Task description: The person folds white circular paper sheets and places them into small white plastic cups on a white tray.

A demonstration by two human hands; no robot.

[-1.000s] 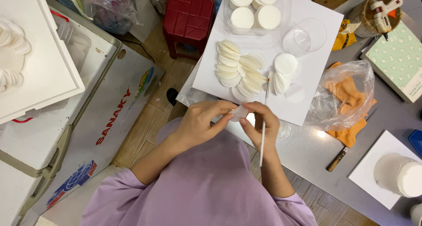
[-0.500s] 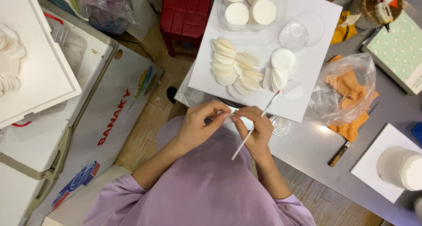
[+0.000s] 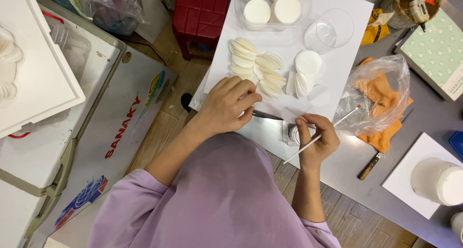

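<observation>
My left hand [image 3: 226, 105] rests at the near edge of a white board [image 3: 347, 50], its curled fingertips touching a fanned row of thin white discs [image 3: 243, 60]; nothing shows between its fingers. My right hand [image 3: 316, 139] is shut on a thin white stick [image 3: 337, 122] with a reddish tip, which points to the upper right. Its thumb lies next to a pale thin disc [image 3: 289, 115] at the board's edge. A second stack of discs [image 3: 306, 69] leans further right. A small metal tin [image 3: 291, 134] sits just under my right hand.
A clear tub of thick white rounds [image 3: 270, 6] and a clear lid [image 3: 333, 31] sit on the board's far side. Right: plastic bag with orange cloth [image 3: 381, 98], wooden-handled knife [image 3: 369, 168], white cylinder [image 3: 436, 180], green box [image 3: 439, 50]. Left: red stool [image 3: 200, 11], white chest freezer [image 3: 111, 117].
My hands were together over the board's near edge and have parted. The left hand moved left to the disc row. The right hand dropped lower and the stick swung to the right.
</observation>
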